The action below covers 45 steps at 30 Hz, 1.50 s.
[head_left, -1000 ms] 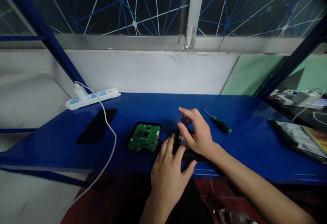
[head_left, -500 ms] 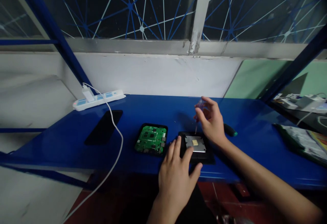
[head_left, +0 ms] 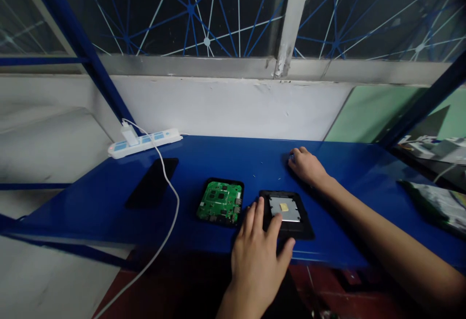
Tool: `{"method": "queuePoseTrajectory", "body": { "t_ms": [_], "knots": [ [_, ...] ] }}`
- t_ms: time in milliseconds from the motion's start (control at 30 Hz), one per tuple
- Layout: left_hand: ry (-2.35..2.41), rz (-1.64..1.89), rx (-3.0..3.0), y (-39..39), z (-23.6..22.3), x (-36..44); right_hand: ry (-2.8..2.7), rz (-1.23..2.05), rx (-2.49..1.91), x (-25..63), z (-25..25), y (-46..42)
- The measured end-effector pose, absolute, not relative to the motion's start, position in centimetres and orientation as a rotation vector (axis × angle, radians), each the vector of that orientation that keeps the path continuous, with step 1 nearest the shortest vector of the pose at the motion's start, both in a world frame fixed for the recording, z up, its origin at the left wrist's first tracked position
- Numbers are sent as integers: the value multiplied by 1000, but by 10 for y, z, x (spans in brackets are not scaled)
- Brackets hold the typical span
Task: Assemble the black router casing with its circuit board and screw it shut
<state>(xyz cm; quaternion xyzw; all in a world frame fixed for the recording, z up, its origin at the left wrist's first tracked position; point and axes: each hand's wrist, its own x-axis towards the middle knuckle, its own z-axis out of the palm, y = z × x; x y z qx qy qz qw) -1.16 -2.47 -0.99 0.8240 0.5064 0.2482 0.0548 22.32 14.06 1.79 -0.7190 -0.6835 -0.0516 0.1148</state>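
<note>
My left hand (head_left: 258,256) lies with fingers spread at the left edge of a black plastic cover (head_left: 304,229). Fixed inside that cover is a silver metal plate (head_left: 291,215) with a yellowish square pad (head_left: 284,207) on it. Farther back, low over the table, my right hand (head_left: 307,166) is closed around a small screwdriver; only a bit of its translucent bluish handle (head_left: 291,158) shows, and its shaft is hidden. Left of the cover sits a black case half (head_left: 240,183) with a green circuit board (head_left: 220,200) in it.
Tiny pale pieces, perhaps screws (head_left: 279,179), lie on the blue table (head_left: 218,154). A dark flat slab (head_left: 153,183) and a white power strip (head_left: 156,137) with a white cable (head_left: 174,217) are at left. A plastic packet (head_left: 437,202) lies at right.
My right hand has moved from above the metal plate to the back right and down to the table, the screwdriver going with it. My left hand stays at the cover. The view shifted slightly.
</note>
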Motion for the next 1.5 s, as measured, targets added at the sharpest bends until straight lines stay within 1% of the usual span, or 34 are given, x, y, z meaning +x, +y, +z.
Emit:
{"method": "queuePoseTrajectory", "body": {
  "t_ms": [267,500,667,967,1067,1167,1233,1367,1433,1500],
  "knots": [
    [1534,736,2482,-24,-10,-12,-1930,-277,-2190,229,26,130],
    [1514,703,2475,-20,-6,-10,-1730,-408,-2109,259,32,106],
    [1503,669,2488,-22,-1,1,-1626,-402,-2076,263,31,105],
    [1456,658,2498,-27,9,38,-1585,-279,-2058,265,34,104],
    [1465,745,2555,-22,11,22,-1603,-271,-2045,262,35,103],
    [1625,892,2575,-9,13,-19,-1619,-263,-2034,259,36,102],
    [1744,929,2559,0,12,-51,-1624,-257,-2023,256,36,102],
    [1846,829,2550,8,5,-101,-1628,-245,-1995,253,36,101],
    [1819,728,2554,6,0,-110,-1642,-233,-1971,253,35,102],
    [1822,702,2548,1,-3,-109,-1657,-223,-1950,254,33,103]
  ]
}}
